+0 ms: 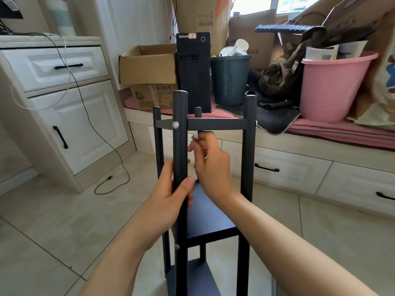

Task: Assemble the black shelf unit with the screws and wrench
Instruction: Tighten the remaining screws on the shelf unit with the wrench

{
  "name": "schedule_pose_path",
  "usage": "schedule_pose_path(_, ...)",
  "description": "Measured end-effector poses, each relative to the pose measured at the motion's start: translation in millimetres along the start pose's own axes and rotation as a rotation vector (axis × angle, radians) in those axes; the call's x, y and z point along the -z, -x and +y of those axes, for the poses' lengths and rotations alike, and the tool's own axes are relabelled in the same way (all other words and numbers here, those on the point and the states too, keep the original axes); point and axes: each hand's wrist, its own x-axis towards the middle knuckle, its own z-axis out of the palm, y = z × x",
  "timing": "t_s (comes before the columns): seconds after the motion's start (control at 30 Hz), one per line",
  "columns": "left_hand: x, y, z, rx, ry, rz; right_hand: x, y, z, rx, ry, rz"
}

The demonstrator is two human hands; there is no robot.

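The black shelf unit (248,159) stands upright on the tiled floor in front of me, with round posts and flat black shelves. A silver screw head (175,125) shows on the near left post at the top shelf (215,126); another screw (177,246) sits lower on the same post. My left hand (171,199) grips that near left post. My right hand (211,165) is raised just under the top shelf, fingers curled round a small silver wrench (196,138) that is mostly hidden by the fingers.
A window bench (320,133) behind the unit carries a black computer tower (194,71), cardboard boxes (149,67), a dark bin (230,77) and a pink tub (333,84). White cabinets (64,103) stand left, with a black cable (111,184) on the floor.
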Motion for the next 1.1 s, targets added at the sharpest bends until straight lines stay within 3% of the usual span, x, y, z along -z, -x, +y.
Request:
schedule_pose_path(0.5,-1.6,0.5,0.5,-0.056,-0.045,-0.022,-18.0,-5.8,-1.5,-0.142,-0.128,0.036)
schedule_pose_path(0.63,-2.3,-0.3,1.9,-0.057,-0.049,-0.005,-10.5,-0.2,0.0,-0.072,-0.095,0.040)
schedule_pose_path(0.77,-1.3,-2.4,1.0,-0.018,-0.034,0.003,13.7,6.0,1.0,-0.009,-0.007,-0.066)
schedule_pose_path(1.1,-3.2,0.1,3.8,0.022,-0.033,0.034,62.0,-8.7,-23.6,-0.106,0.110,-0.337)
